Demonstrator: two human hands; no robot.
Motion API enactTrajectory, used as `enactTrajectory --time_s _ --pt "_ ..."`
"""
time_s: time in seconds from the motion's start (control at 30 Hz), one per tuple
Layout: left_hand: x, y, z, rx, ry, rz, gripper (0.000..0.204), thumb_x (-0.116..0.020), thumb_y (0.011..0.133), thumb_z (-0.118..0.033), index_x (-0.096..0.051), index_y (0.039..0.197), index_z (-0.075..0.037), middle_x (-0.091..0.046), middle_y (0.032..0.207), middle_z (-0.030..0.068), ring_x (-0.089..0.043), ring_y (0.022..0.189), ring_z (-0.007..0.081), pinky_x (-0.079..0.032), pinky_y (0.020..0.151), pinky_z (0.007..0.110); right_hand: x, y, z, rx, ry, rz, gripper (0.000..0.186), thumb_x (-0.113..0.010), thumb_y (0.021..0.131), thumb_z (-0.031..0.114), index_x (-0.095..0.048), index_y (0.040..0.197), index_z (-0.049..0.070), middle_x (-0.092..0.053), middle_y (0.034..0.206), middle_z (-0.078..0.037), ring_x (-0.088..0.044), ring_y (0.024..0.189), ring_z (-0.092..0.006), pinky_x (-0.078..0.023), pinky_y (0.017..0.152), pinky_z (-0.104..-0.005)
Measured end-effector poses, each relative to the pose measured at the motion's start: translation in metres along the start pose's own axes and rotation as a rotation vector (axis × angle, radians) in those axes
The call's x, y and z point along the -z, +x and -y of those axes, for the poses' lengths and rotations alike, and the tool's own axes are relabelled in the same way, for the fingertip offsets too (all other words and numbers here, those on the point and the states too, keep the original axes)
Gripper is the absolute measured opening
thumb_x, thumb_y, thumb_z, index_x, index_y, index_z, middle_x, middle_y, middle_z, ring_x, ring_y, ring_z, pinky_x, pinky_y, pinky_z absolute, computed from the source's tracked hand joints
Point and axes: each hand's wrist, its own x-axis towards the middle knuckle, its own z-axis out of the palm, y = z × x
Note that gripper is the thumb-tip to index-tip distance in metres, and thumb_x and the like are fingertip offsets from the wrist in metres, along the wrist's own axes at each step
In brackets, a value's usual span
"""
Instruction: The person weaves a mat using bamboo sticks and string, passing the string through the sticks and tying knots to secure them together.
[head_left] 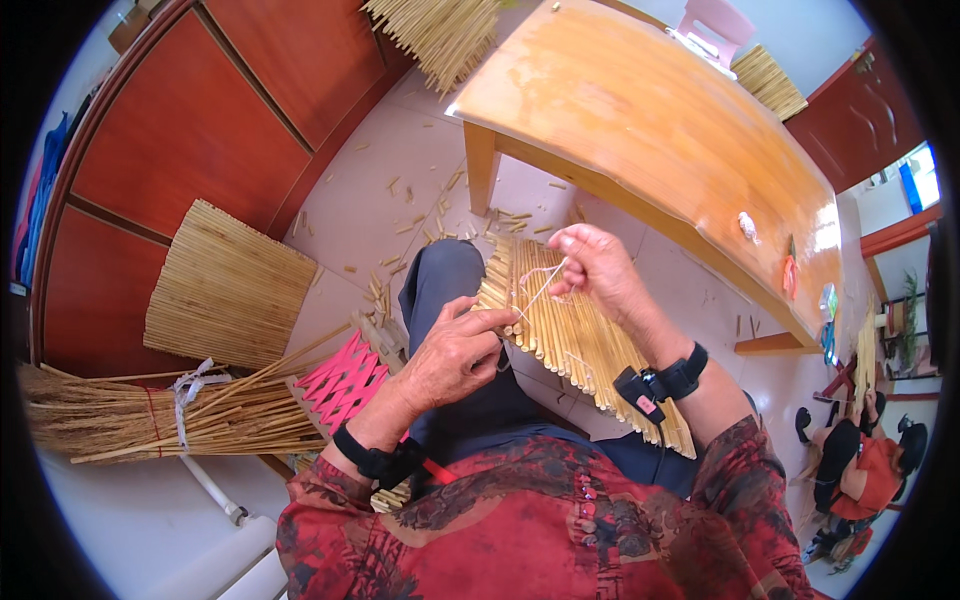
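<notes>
Left hand (455, 350): presses the near edge of a mat of thin bamboo sticks (570, 330) lying across the lap; fingers bent, thumb and forefinger pinched on the mat's edge.
Right hand (592, 265): raised above the mat, grip clenched on a pale string (540, 288) that runs taut down into the sticks.
Mat: rests on the person's knees, slanting from the left hand toward the right forearm.
Doing it well: as I judge it, the string wants an even pull while the left hand pins the sticks flat, so none slips out of line.
Surface: a long wooden table (650, 120) stands just ahead, mostly bare, with small oddments near its far right end.
Floor: pale tiles (370, 200) strewn with short stick offcuts.
Room: red-brown cabinet doors (200, 130) on the left; a finished mat (225, 290) leans against them; a tied bundle of stalks (150, 415) lies beside it; a pink folding rack (340, 380) by the left knee; another person sits low at the right edge.
</notes>
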Motion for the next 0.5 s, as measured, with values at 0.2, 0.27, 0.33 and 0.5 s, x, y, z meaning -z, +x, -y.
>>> enactTrajectory --time_s 0.2,0.27,0.33,0.5 --pt "0.003 0.005 -0.001 0.012 -0.042 0.026 0.014 -0.061 0.061 0.001 -0.05 0.065 -0.006 -0.056 0.107 0.0057 -0.052 0.094 0.0238 -0.034 0.09 0.04 0.058 0.01 0.052 0.241 0.103 -0.345 0.018 -0.047 0.088 0.011 -0.049 0.098 -0.005 -0.035 0.054 0.003 -0.038 0.045 -0.0075 -0.052 0.053 -0.0311" --pt "0.001 0.004 0.002 0.011 -0.032 0.019 0.014 -0.061 0.061 0.001 -0.049 0.064 -0.006 -0.056 0.106 0.0057 -0.052 0.093 0.0244 -0.034 0.088 0.04 0.086 0.01 0.087 0.304 0.242 -0.466 0.023 -0.047 0.087 0.009 -0.045 0.103 -0.008 -0.033 0.054 0.003 -0.037 0.047 -0.0081 -0.051 0.058 -0.0319" --pt "-0.001 0.004 0.004 0.013 -0.022 0.016 0.014 -0.061 0.06 0.002 -0.049 0.064 -0.005 -0.055 0.106 0.0056 -0.051 0.091 0.025 -0.034 0.087 0.039 0.115 0.005 0.111 0.405 0.248 -0.5 0.026 -0.047 0.086 0.006 -0.042 0.107 -0.008 -0.031 0.056 0.003 -0.036 0.048 -0.0087 -0.05 0.067 -0.0323" --pt "0.001 0.001 0.0 0.031 -0.053 0.004 0.015 -0.06 0.061 0.003 -0.047 0.064 -0.005 -0.055 0.105 0.0062 -0.05 0.096 0.0246 -0.033 0.089 0.04 0.255 -0.032 0.171 0.617 0.379 -0.659 0.036 -0.05 0.083 -0.003 -0.037 0.116 -0.009 -0.03 0.057 0.002 -0.033 0.049 -0.0092 -0.049 0.079 -0.0358"
